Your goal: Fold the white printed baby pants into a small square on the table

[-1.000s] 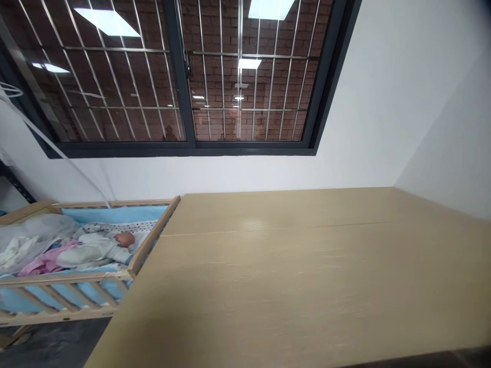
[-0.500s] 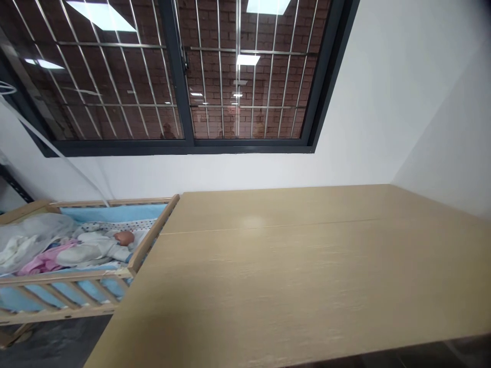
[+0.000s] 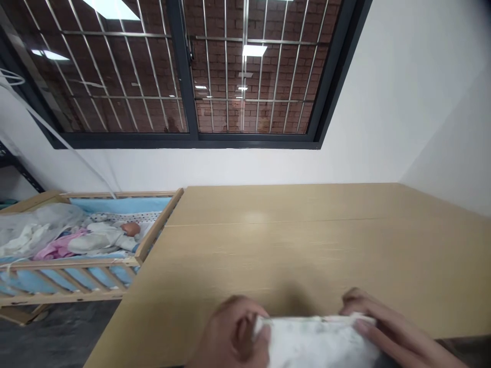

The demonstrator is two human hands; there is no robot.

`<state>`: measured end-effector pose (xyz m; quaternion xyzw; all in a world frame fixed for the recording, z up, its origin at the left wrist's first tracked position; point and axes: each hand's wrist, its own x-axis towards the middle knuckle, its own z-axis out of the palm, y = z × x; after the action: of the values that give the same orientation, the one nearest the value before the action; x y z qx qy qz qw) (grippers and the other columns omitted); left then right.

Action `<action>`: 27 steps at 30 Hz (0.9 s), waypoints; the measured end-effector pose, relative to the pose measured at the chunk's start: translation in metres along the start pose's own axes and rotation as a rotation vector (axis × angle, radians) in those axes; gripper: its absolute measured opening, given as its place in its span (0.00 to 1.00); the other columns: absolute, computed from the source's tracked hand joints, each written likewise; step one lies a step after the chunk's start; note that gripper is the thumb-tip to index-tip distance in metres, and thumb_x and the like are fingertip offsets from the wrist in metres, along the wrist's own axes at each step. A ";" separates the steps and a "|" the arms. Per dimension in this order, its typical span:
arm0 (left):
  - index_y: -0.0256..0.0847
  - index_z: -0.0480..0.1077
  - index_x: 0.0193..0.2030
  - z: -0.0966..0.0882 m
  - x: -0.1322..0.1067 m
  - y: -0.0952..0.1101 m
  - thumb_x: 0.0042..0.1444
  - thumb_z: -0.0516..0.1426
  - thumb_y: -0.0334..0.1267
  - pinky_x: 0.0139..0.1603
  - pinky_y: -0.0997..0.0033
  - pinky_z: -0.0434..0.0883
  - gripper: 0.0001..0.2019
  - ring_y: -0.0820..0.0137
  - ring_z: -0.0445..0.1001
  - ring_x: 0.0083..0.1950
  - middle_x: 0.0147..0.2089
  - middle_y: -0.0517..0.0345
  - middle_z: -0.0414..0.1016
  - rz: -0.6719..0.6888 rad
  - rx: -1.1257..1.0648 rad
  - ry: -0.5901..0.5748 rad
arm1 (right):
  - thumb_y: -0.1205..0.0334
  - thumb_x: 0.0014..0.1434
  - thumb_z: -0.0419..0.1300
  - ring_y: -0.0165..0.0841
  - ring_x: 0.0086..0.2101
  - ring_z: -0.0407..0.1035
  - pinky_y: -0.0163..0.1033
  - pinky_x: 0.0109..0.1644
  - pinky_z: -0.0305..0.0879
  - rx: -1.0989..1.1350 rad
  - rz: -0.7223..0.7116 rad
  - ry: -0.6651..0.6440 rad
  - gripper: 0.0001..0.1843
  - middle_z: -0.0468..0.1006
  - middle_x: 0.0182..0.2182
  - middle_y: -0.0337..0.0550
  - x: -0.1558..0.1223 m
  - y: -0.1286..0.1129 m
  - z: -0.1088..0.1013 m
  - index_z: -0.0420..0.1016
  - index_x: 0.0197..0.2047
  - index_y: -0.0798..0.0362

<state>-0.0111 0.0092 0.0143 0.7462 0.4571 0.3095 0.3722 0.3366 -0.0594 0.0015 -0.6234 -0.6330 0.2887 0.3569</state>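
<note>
At the near edge of the wooden table (image 3: pixel 268 260), my left hand (image 3: pixel 232 335) is closed on the left corner of a white folded cloth (image 3: pixel 318 340) with a faint print. My right hand (image 3: pixel 391 329) pinches the opposite corner between thumb and fingers. The cloth's top edge is stretched nearly straight between the two hands. Its lower part runs out of the picture, and motion blurs it, so its exact kind is hard to make out.
Left of the table stands a wooden crib (image 3: pixel 140 253) with blue lining. In it lie a doll-like figure (image 3: pixel 131 228) in pale clothes, a pink cloth (image 3: pixel 59 247) and sheer white netting (image 3: pixel 49 217). A barred window (image 3: pixel 194 135) is set in the white wall behind.
Both hands have come into view from below, holding the white cloth between them. The view has shifted slightly, so the crib and window now sit a little further right and higher.
</note>
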 end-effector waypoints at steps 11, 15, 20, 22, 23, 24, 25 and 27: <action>0.43 0.72 0.36 -0.038 0.078 -0.131 0.62 0.52 0.41 0.47 0.65 0.69 0.10 0.64 0.74 0.44 0.39 0.56 0.78 -0.126 0.347 0.147 | 0.58 0.68 0.55 0.43 0.40 0.73 0.45 0.44 0.67 -0.029 -0.206 -0.286 0.09 0.79 0.41 0.45 0.159 0.029 0.112 0.76 0.42 0.49; 0.43 0.72 0.37 -0.041 0.118 -0.166 0.65 0.52 0.40 0.52 0.64 0.68 0.09 0.63 0.73 0.49 0.43 0.55 0.78 -0.069 0.500 0.124 | 0.61 0.67 0.54 0.43 0.42 0.73 0.46 0.45 0.67 -0.057 -0.319 -0.253 0.08 0.78 0.41 0.47 0.213 0.053 0.131 0.75 0.41 0.50; 0.43 0.73 0.40 -0.052 0.188 -0.182 0.66 0.53 0.37 0.55 0.66 0.66 0.07 0.63 0.73 0.52 0.47 0.54 0.79 -0.085 0.553 0.159 | 0.64 0.64 0.55 0.43 0.44 0.72 0.47 0.50 0.68 -0.105 -0.369 -0.113 0.08 0.75 0.40 0.48 0.296 0.076 0.147 0.76 0.40 0.52; 0.43 0.73 0.43 -0.055 0.219 -0.183 0.67 0.54 0.37 0.54 0.68 0.66 0.06 0.65 0.74 0.53 0.48 0.54 0.79 -0.110 0.568 0.174 | 0.67 0.61 0.56 0.43 0.44 0.72 0.46 0.52 0.68 -0.117 -0.329 -0.067 0.08 0.75 0.39 0.48 0.330 0.083 0.153 0.76 0.39 0.53; 0.43 0.73 0.45 -0.055 0.235 -0.184 0.67 0.54 0.37 0.53 0.68 0.67 0.06 0.65 0.74 0.52 0.49 0.53 0.79 -0.130 0.576 0.182 | 0.69 0.60 0.55 0.43 0.44 0.72 0.46 0.53 0.67 -0.121 -0.308 -0.050 0.08 0.75 0.39 0.48 0.346 0.086 0.156 0.76 0.38 0.53; 0.42 0.72 0.47 -0.054 0.249 -0.184 0.67 0.54 0.37 0.52 0.68 0.67 0.07 0.66 0.75 0.52 0.50 0.52 0.79 -0.151 0.584 0.190 | 0.70 0.60 0.55 0.43 0.45 0.72 0.46 0.54 0.67 -0.122 -0.288 -0.036 0.09 0.76 0.39 0.48 0.361 0.089 0.158 0.77 0.38 0.53; 0.42 0.72 0.49 -0.053 0.262 -0.185 0.68 0.54 0.37 0.52 0.68 0.68 0.08 0.66 0.75 0.52 0.51 0.51 0.79 -0.173 0.593 0.196 | 0.72 0.59 0.54 0.43 0.45 0.72 0.47 0.55 0.66 -0.121 -0.272 -0.023 0.10 0.76 0.39 0.49 0.375 0.092 0.160 0.77 0.38 0.54; 0.40 0.71 0.52 -0.047 0.284 -0.185 0.68 0.54 0.38 0.54 0.64 0.70 0.10 0.65 0.75 0.53 0.52 0.50 0.78 -0.211 0.615 0.199 | 0.74 0.58 0.55 0.44 0.46 0.72 0.47 0.56 0.66 -0.116 -0.237 -0.002 0.11 0.78 0.41 0.50 0.396 0.097 0.164 0.78 0.38 0.54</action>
<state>-0.0219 0.3377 -0.0813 0.7383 0.6377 0.1881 0.1134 0.2731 0.3536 -0.1353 -0.5634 -0.7182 0.2083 0.3513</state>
